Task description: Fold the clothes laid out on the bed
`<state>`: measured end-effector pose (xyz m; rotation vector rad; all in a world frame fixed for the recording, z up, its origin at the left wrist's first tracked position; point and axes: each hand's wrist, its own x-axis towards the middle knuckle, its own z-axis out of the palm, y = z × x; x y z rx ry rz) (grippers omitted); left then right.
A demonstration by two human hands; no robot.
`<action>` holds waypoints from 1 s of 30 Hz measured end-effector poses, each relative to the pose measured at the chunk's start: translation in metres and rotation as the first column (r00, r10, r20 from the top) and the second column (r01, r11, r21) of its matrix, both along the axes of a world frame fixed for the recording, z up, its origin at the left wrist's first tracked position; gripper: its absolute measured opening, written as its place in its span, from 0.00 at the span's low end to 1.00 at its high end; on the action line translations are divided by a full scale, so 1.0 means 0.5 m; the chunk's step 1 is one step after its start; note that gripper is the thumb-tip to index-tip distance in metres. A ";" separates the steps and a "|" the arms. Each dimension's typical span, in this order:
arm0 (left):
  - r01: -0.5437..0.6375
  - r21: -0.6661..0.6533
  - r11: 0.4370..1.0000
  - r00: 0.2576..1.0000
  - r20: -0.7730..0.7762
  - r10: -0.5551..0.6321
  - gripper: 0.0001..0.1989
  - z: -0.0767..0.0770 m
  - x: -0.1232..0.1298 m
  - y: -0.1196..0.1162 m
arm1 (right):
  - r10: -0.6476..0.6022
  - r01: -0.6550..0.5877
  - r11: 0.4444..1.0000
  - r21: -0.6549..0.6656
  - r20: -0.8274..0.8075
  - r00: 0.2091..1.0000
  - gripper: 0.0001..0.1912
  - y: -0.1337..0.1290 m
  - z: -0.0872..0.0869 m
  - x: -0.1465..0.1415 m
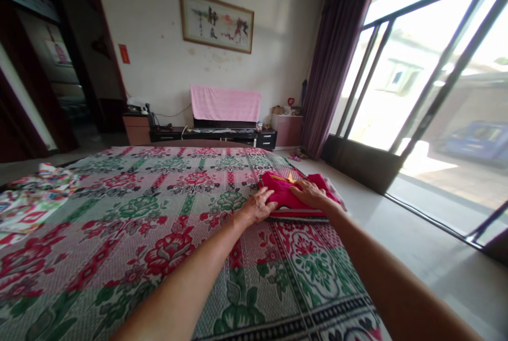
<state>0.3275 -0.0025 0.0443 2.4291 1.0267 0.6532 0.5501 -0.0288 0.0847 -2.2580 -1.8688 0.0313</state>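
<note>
A folded bright pink garment (281, 191) with a yellow patch lies on a small stack of folded cloth at the right edge of the flower-patterned cover (166, 214). My left hand (260, 205) rests on the garment's left side, fingers stretched out. Across its upper right part lies my right hand (310, 193), flat with the fingers pointing left. Neither hand appears to grip the fabric. Under the pink piece, darker and lighter folded edges show along the front.
A crumpled multicoloured cloth (35, 201) lies at the cover's left. Beyond the far edge stands a low black cabinet (265, 140) and a screen draped with a pink towel (225, 103). Tiled floor (369, 214) and glass doors (420, 76) are on the right.
</note>
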 end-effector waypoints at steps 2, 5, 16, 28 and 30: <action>-0.002 0.065 0.998 0.999 -0.034 0.005 0.26 -0.003 -0.048 0.004 | -0.031 0.031 0.999 -0.022 -0.029 0.999 0.31 -0.009 0.014 -0.013; -0.062 0.146 0.987 0.980 -0.177 0.087 0.18 -0.015 -0.169 0.016 | -0.041 0.039 0.985 0.165 0.008 0.999 0.26 -0.023 0.031 -0.047; -0.647 0.320 0.692 0.652 -0.239 0.720 0.15 -0.055 -0.692 -0.019 | 0.645 -0.569 0.713 0.409 -0.066 0.761 0.15 0.000 -0.054 -0.443; -0.668 0.385 0.637 0.633 -0.156 0.758 0.14 -0.069 -0.758 -0.044 | 0.557 -0.418 0.785 0.458 -0.226 0.799 0.15 0.087 -0.145 -0.579; -0.726 0.401 0.558 0.562 -0.122 0.818 0.16 -0.051 -0.801 -0.040 | 0.553 -0.400 0.794 0.458 -0.271 0.788 0.15 0.087 -0.147 -0.574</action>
